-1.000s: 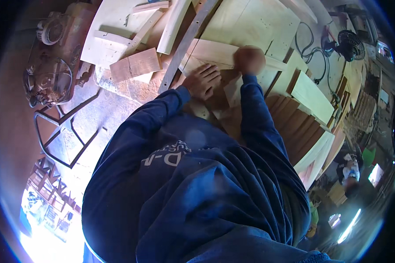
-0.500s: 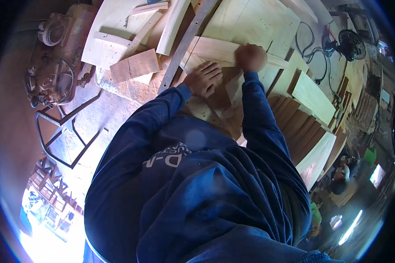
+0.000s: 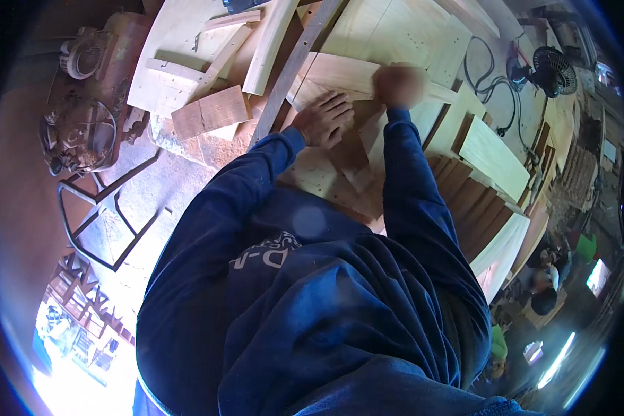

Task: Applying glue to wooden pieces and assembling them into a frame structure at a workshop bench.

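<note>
My left hand [image 3: 324, 119] lies with its fingers stretched out over pieces of wood on the bench. Under and just beyond its fingertips is a pale wooden board [image 3: 343, 75], running towards my right hand. A brown piece of wood [image 3: 352, 147] shows beside the left palm. My right hand [image 3: 400, 85] is at the right part of the pale board; it is blurred, so its fingers and anything in them cannot be made out. Left of my left hand, a long dark bar with holes [image 3: 289, 80] slants across the bench.
A short brown block [image 3: 213, 112] and pale offcuts lie to the left. Brown slats [image 3: 475, 201] are stacked on the right near a pale panel [image 3: 496, 156]. A small black fan [image 3: 556, 71] and cable stand at the far right. A rusty motor-driven machine [image 3: 83, 132] stands left.
Both hands stay almost in place. The left fingers still lie on the wood and the right hand is blurred in both frames. The view has shifted slightly.
</note>
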The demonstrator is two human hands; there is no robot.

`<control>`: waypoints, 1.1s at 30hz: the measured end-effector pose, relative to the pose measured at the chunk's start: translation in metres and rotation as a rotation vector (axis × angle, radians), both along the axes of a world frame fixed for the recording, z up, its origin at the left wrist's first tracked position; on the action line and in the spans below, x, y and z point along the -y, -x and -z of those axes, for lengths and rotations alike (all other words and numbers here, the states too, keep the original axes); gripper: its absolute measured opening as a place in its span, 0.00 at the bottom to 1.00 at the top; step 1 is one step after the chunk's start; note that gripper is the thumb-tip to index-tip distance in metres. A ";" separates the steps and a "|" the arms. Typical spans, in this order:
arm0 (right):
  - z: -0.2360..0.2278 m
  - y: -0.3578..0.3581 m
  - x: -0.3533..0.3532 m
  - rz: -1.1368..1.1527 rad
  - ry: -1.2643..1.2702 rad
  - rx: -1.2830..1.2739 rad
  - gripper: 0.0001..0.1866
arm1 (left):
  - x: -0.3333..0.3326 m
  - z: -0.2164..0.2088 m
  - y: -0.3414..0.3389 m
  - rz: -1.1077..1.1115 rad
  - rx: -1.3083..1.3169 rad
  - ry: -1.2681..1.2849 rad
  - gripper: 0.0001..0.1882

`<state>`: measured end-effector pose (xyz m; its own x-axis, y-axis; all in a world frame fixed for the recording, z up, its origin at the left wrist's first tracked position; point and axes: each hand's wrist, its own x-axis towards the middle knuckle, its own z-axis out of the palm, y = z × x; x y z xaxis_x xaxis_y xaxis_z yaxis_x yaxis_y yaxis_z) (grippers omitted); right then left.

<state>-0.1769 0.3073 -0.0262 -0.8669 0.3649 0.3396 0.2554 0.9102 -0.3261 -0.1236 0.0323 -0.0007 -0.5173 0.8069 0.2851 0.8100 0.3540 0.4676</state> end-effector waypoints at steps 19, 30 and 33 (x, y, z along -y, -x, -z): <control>-0.001 0.037 -0.020 -0.006 -0.032 -0.055 0.13 | -0.022 0.006 0.035 -0.007 -0.057 0.052 0.28; 0.004 0.053 -0.030 0.005 -0.084 -0.087 0.14 | -0.031 0.006 0.050 0.014 -0.036 0.073 0.27; 0.006 0.058 -0.034 0.003 -0.078 -0.091 0.14 | -0.034 0.006 0.054 -0.006 -0.075 0.083 0.29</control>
